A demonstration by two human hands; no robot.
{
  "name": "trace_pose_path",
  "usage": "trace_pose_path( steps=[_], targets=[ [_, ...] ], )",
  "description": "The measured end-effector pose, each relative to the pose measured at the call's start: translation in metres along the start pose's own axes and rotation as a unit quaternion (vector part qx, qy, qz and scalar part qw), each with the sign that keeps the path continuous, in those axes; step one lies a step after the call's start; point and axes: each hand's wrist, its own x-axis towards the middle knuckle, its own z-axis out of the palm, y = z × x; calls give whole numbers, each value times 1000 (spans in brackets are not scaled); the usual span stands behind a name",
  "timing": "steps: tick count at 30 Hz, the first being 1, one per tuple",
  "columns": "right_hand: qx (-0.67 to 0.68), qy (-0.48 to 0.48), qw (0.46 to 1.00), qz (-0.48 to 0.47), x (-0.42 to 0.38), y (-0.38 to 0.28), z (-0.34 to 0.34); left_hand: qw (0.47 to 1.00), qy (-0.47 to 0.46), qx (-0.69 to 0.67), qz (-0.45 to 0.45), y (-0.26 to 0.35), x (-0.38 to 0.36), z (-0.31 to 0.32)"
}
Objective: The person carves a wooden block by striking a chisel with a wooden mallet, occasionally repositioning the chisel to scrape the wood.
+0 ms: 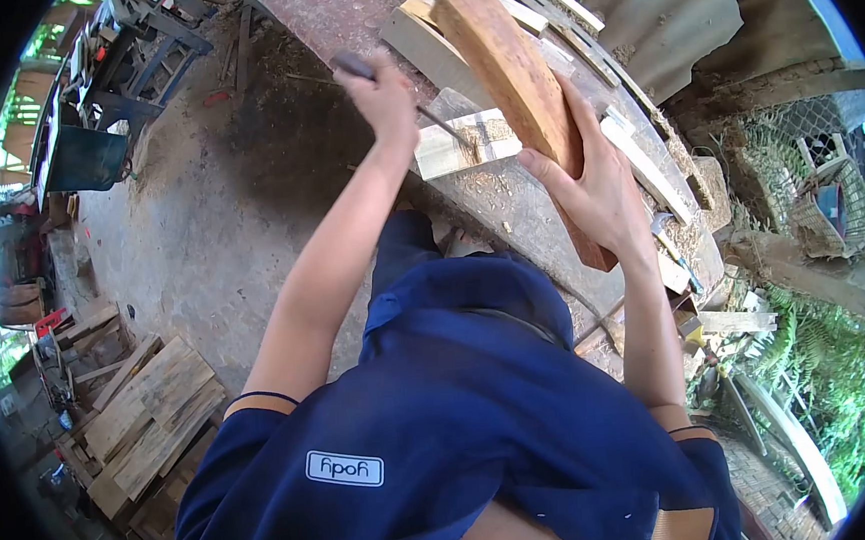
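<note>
My left hand [382,95] is closed around the dark handle of a chisel [439,122], slightly smeared by motion. The chisel slants down, its tip at a chipped notch in a pale wooden piece [441,152] on the workbench. My right hand [598,193] grips a long, thick reddish-brown wooden block [510,64], thumb on one side and fingers on the other. This block partly hides the right end of the pale piece. Wood chips lie around the notch and on the bench beside it.
Several boards and strips lie along the workbench [540,232], with a hammer [674,248] at its right edge. Stacked planks [151,410] sit on the lower left. A machine frame [153,69] stands at the upper left, beside a dark green bin [89,157].
</note>
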Motion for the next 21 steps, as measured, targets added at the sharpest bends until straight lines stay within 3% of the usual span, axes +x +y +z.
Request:
trace_pose_path(
  steps=[2, 3, 5, 6, 8, 9, 11, 12, 14, 21],
  targets=[
    [13, 3, 1000, 18, -8, 6, 1, 987, 133, -68, -60, -33, 31, -29],
    [26, 5, 999, 34, -11, 9, 2, 967, 167, -81, -173, -49, 47, -50],
    [49, 12, 997, 52, -14, 16, 4, 930, 291, -55, -218, -51, 40, -58],
    [72, 15, 995, 69, -16, 19, 4, 929, 292, -55, -220, -52, 38, -57],
    [78, 19, 994, 78, -19, 24, 3, 959, 210, -92, -169, -54, 34, -58],
    [84, 24, 993, 85, -20, 26, 2, 958, 211, -93, -172, -47, 29, -52],
    [73, 24, 993, 93, -22, 27, 0, 991, 59, -101, -65, -18, 17, -32],
    [87, 25, 992, 93, -23, 27, -2, 991, 61, -102, -64, -8, 14, -24],
    [106, 28, 989, 97, -23, 29, -2, 994, -69, -79, 31, 7, 8, -10],
    [84, 25, 991, 105, -26, 33, 1, 985, -169, 14, 34, 21, -21, 13]
  ],
)
